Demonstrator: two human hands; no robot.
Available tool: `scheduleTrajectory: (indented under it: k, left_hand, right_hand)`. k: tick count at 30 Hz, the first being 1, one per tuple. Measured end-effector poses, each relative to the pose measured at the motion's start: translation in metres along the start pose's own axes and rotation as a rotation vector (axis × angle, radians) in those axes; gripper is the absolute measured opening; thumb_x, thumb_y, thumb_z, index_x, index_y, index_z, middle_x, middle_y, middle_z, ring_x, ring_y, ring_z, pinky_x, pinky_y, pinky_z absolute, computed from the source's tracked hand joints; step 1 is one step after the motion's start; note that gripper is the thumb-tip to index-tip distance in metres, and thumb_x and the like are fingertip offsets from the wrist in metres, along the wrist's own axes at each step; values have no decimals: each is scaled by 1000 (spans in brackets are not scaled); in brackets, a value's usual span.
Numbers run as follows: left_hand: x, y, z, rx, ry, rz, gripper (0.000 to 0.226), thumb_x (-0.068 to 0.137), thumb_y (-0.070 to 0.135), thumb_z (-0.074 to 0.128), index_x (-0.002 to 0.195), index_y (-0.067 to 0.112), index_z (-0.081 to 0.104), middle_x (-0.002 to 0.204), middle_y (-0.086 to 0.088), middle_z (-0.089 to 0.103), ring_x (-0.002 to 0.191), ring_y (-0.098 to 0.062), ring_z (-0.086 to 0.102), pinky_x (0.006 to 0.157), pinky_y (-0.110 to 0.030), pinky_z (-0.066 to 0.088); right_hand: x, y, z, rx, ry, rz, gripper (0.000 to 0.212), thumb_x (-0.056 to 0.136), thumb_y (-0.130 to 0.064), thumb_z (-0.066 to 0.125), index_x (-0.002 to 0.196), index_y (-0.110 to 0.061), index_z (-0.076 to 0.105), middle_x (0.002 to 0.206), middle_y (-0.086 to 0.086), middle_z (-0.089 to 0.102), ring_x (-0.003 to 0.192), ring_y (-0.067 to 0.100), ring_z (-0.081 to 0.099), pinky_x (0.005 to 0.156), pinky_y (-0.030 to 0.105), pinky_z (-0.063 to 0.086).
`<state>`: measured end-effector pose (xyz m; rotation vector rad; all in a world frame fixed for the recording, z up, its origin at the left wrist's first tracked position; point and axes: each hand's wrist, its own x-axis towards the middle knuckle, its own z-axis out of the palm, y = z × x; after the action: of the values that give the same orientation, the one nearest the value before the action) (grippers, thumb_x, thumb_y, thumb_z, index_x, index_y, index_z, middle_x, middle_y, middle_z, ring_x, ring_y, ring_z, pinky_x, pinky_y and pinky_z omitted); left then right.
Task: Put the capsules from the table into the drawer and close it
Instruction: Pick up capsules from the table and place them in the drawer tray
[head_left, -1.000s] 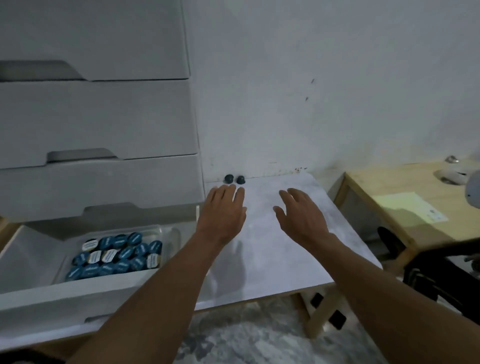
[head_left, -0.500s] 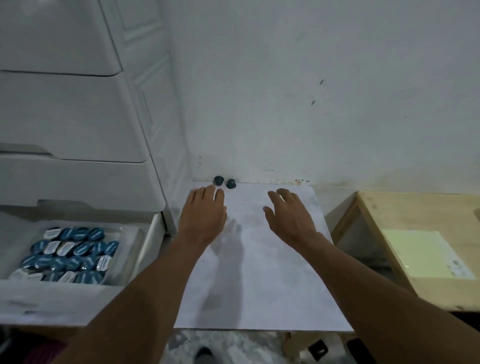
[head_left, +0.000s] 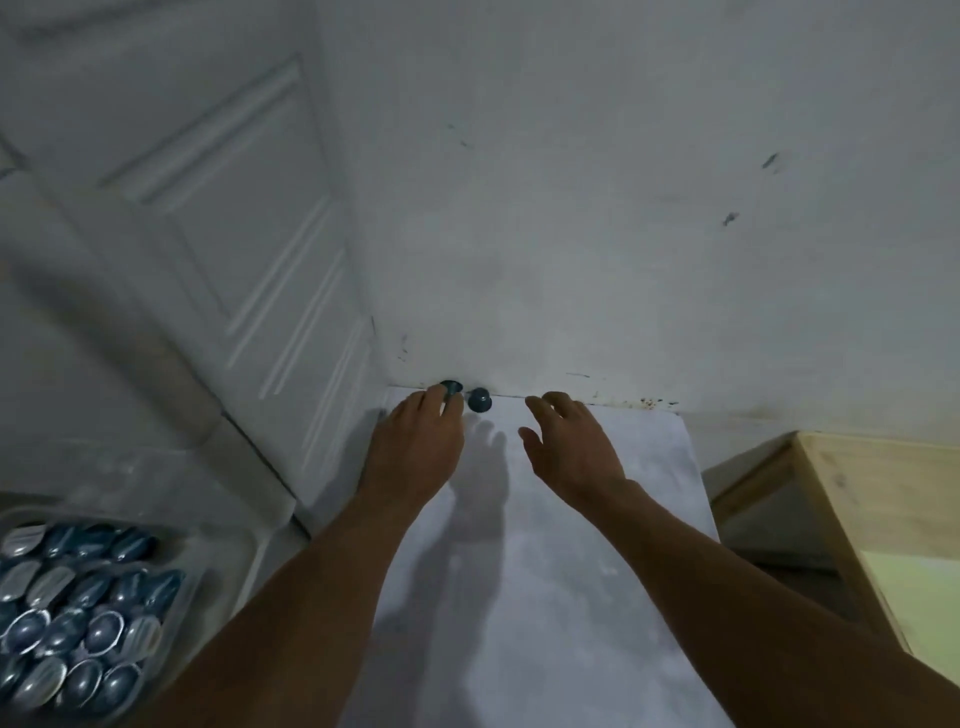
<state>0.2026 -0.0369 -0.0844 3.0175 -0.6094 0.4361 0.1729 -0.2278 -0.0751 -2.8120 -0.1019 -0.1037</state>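
Two dark blue capsules stand at the far edge of the white table (head_left: 571, 571), against the wall. My left hand (head_left: 415, 447) has its fingertips on the left capsule (head_left: 451, 387), partly covering it; whether the fingers grip it I cannot tell. The right capsule (head_left: 479, 400) stands free just beside those fingers. My right hand (head_left: 571, 447) hovers open to the right of it, fingers spread, holding nothing. At the lower left the open drawer (head_left: 228, 551) holds a clear tray with several blue and silver capsules (head_left: 78, 623).
A white drawer cabinet (head_left: 234, 260) rises on the left, its side wall flanking the table. A wooden table (head_left: 883, 519) with a pale sheet stands at the right, below the white one. The wall closes the far side.
Both hands have reached forward to the wall. My left fingers now touch the left capsule. The view has tilted down and closer, so the drawer sits at the lower left corner.
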Motion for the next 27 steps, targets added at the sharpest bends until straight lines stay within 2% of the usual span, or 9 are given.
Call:
scheduleTrajectory:
  k: [3,7,11,15,20,22,27]
  left_hand:
    - [26,-10,23,-7,-65,5,29,84,10,61,112,8,60,104,-12,65,84,-26,65,66,-40,56]
    - [53,-18,47,-15,-158,26,51,57,6,83,105,5,66,96,-13,68,75,-24,67,60,-30,58]
    - [67,-24,73,-82,-204,-20,60,46,1,85,103,7,66,95,-9,67,76,-24,67,59,-29,56]
    - [72,-27,90,-144,-262,-38,63,54,4,82,114,8,61,111,-10,64,91,-25,66,70,-31,56]
    - [77,-32,115,-165,-247,-38,63,53,11,87,112,6,64,106,-11,66,85,-26,68,64,-32,58]
    - [79,-32,122,-186,-221,-63,55,63,13,82,114,6,62,108,-11,65,88,-26,67,64,-32,58]
    - [79,-30,131,-254,-188,-112,36,77,19,74,108,7,60,105,-15,59,85,-27,63,59,-33,57]
  right_hand:
    - [34,3,16,5,-40,-11,43,97,-28,48,136,-11,44,138,13,47,121,31,48,100,38,43]
    - [71,3,42,38,-93,-4,41,96,-26,49,135,-11,46,135,12,50,117,30,51,95,37,45]
    - [95,2,67,71,-133,-1,37,94,-18,53,130,-11,51,125,13,54,107,30,55,87,39,51]
    - [109,3,87,71,-149,-40,31,90,-9,53,120,-13,55,114,14,58,97,32,57,78,42,54]
    - [121,7,107,75,-161,-72,32,89,-8,54,120,-11,58,124,15,58,101,35,59,84,41,54]
    - [123,8,112,86,-150,-72,31,88,-8,58,119,-8,60,123,17,59,102,36,61,86,39,54]
    - [120,10,115,135,-106,-31,21,89,-9,58,110,-5,60,117,17,59,93,32,61,77,30,49]
